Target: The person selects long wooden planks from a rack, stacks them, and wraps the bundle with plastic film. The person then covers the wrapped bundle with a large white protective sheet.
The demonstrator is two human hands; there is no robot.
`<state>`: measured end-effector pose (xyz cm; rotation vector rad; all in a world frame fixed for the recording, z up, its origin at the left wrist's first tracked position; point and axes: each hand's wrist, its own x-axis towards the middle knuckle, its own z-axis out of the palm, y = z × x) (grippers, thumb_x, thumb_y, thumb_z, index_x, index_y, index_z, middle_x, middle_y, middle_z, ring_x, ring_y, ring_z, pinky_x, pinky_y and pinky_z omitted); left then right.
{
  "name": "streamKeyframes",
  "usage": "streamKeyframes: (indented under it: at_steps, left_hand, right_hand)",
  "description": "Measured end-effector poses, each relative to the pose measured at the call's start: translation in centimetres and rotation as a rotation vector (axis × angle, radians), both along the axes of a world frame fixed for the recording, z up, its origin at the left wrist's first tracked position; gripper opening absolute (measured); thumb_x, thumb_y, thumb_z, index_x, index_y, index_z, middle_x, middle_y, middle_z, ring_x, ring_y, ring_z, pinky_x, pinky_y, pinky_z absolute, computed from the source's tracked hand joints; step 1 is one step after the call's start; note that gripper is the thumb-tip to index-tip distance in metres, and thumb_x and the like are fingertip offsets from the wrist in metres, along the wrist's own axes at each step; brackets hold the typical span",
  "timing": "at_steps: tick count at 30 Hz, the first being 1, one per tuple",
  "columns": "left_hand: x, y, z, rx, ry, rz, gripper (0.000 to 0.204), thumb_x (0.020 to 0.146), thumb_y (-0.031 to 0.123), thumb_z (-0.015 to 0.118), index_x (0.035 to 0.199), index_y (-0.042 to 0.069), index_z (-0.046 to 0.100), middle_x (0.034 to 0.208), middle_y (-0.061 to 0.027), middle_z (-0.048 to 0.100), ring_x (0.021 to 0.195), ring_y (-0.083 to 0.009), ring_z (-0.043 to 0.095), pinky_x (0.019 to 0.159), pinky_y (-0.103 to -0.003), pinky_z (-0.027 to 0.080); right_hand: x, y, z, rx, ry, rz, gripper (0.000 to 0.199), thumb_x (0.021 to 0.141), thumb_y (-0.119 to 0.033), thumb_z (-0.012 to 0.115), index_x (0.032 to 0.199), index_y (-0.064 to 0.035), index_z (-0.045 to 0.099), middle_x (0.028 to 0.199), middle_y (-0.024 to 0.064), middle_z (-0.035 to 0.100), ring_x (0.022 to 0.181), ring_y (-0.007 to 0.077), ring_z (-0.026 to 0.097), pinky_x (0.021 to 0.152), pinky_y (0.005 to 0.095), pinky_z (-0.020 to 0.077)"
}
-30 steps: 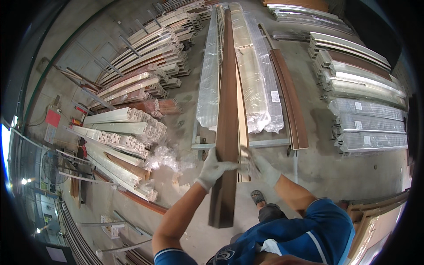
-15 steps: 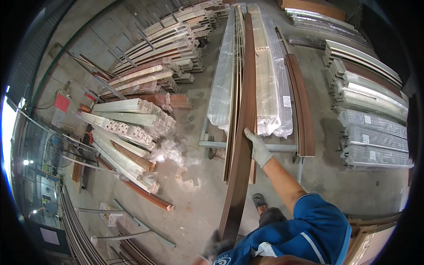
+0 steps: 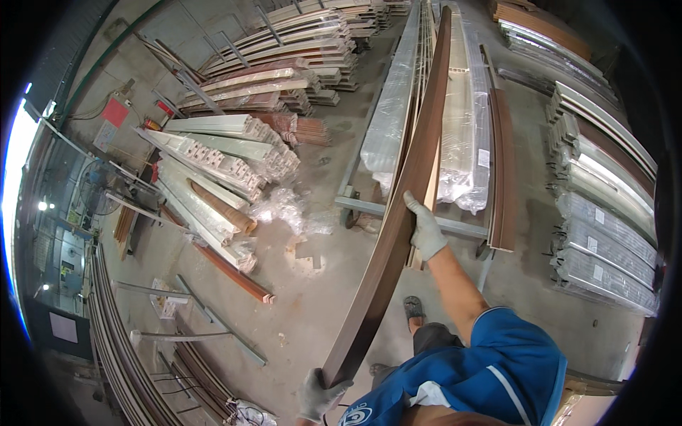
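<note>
A long dark-brown profile board (image 3: 387,273) slants from the near left up over the wrapped stack ahead. My left hand (image 3: 320,394), in a grey work glove, is closed around its near end. Farther along, my right hand (image 3: 426,231), gloved in the same grey, grips the board's right edge with the thumb on top. Beneath the board's far part lie more thin brown and pale strips and long pale profiles in clear plastic wrap (image 3: 458,142). The fingers under the board are partly hidden in both hands.
A metal cart frame (image 3: 359,204) carries the wrapped stack. Brown boards (image 3: 503,177) stand along its right side, and wrapped bundles (image 3: 604,241) lie farther right. Left are racks of pale profiles (image 3: 234,160), crumpled plastic film (image 3: 288,209) and metal rack arms (image 3: 181,336).
The board's near end has swung left, with my left hand still on it, so it slants more. My right hand keeps its grip, and the whole view has turned a little.
</note>
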<state>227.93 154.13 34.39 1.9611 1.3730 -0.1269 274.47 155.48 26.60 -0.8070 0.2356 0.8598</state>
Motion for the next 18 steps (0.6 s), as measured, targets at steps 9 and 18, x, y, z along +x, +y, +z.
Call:
streamKeyframes:
  at_steps: [9, 18]
  left_hand:
    - [-6.3, -2.1, 5.2, -0.172, -0.292, 0.018, 0.057, 0.07, 0.03, 0.096, 0.106, -0.004, 0.067, 0.092, -0.0078, 0.073, 0.084, -0.0139, 0.065, 0.075, -0.03, 0.053]
    - [-24.6, -10.8, 4.7, 0.535, -0.066, 0.025, 0.068, 0.062, 0.057, 0.09, 0.101, 0.006, 0.067, 0.082, -0.017, 0.067, 0.077, -0.0376, 0.068, 0.069, -0.044, 0.054]
  right_hand:
    - [-4.1, -2.5, 8.0, 0.164, -0.237, 0.021, 0.04, 0.086, -0.029, 0.084, 0.111, -0.0036, 0.066, 0.099, 0.0071, 0.071, 0.088, 0.0205, 0.069, 0.077, 0.0395, 0.0602]
    - [-21.7, -6.4, 13.2, 0.234, -0.493, 0.117, 0.062, 0.09, -0.048, 0.075, 0.134, -0.0061, 0.061, 0.128, 0.0104, 0.062, 0.118, 0.0247, 0.059, 0.106, 0.0411, 0.0463]
